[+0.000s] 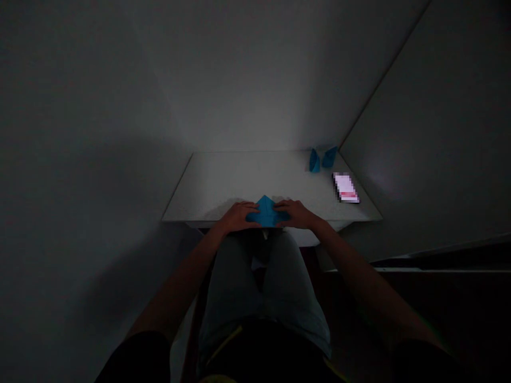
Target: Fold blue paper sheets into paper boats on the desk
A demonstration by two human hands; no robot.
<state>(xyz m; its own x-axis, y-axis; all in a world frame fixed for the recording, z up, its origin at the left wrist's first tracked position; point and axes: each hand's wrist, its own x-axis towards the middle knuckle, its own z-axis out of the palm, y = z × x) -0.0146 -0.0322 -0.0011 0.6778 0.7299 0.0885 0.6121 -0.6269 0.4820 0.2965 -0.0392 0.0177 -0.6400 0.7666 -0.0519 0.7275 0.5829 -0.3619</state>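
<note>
Obstacles rightward: phone, blue origami

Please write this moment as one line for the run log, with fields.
left hand: flat on blue folded paper | right hand: flat on same paper | nearby: blue paper pieces, blurred item | surface: white table

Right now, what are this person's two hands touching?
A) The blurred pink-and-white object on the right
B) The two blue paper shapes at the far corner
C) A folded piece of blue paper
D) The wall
C. The left hand and right hand rest on either side of the folded blue paper, at the near edge of the white table.
</note>
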